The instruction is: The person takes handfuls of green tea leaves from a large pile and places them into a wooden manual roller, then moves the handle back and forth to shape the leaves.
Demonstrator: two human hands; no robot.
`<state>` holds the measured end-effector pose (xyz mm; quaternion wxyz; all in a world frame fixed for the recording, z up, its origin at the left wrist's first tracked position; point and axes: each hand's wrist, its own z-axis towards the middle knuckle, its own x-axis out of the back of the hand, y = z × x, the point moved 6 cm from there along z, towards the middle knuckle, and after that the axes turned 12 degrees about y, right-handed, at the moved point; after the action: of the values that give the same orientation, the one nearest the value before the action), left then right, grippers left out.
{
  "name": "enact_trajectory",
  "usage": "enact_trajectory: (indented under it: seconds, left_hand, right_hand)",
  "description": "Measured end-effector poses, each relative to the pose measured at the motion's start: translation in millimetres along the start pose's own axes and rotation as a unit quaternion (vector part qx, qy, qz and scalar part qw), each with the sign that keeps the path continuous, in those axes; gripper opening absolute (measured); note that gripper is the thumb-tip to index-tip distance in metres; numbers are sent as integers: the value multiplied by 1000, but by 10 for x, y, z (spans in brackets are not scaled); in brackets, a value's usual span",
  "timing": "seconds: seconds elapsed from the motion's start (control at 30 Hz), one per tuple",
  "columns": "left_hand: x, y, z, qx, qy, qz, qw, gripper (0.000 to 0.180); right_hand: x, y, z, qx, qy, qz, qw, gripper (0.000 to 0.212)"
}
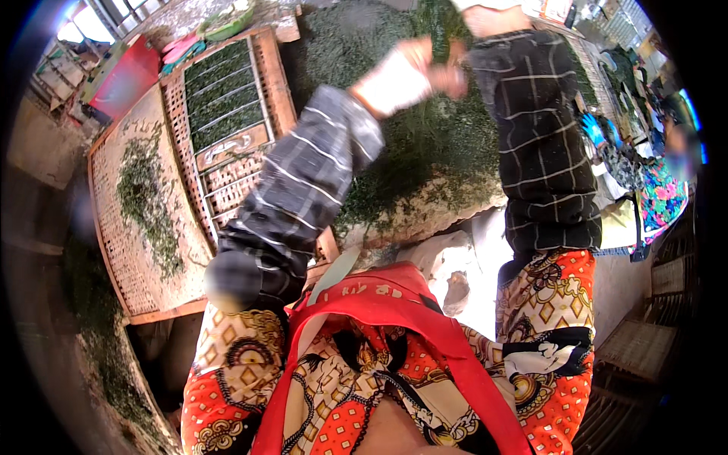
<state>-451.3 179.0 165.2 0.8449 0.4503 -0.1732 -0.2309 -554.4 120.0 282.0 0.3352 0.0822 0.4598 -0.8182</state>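
Observation:
A layer of dark green, finely chopped plant matter (349, 45) covers a pale, rough-edged work surface (379, 227) in front of me. My left hand (402, 80) hovers over or touches the greens near the middle; glare and motion smear its fingers. At the top edge, to the right, is my right hand (491, 19), washed out by light and partly cut off, with its fingers not readable. Left of the greens, a barred rectangular frame (267, 114) lies on a woven tray (176, 144), with greens spread between its bars.
Another woven panel (114, 220) with scattered greens lies farther left. A red container (125, 76) and a green basin (227, 26) stand at the back left. On the right are a blue glove (593, 130) and a colourful floral cloth (661, 193).

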Motion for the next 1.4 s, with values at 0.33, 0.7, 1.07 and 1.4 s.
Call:
enact_trajectory:
  seconds: [0.33, 0.7, 1.07, 1.4]
  left_hand:
    - [732, -82, -128, 105, -55, 292, 949, 25]
    - [1704, -1122, -1586, 286, 32, -51, 956, 80]
    - [3363, -614, -2093, 149, 386, -393, 821, 50]
    - [5259, -1115, -3309, 138, 567, -363, 726, 23]
  right_hand:
    - [-53, 936, -964, -186, 257, -187, 930, 35]
    - [-412, 2515, -1315, -271, 264, -33, 925, 29]
    - [-1872, 3817, -853, -334, 83, -137, 929, 27]
    - [-1530, 4835, -724, -348, -152, -483, 789, 33]
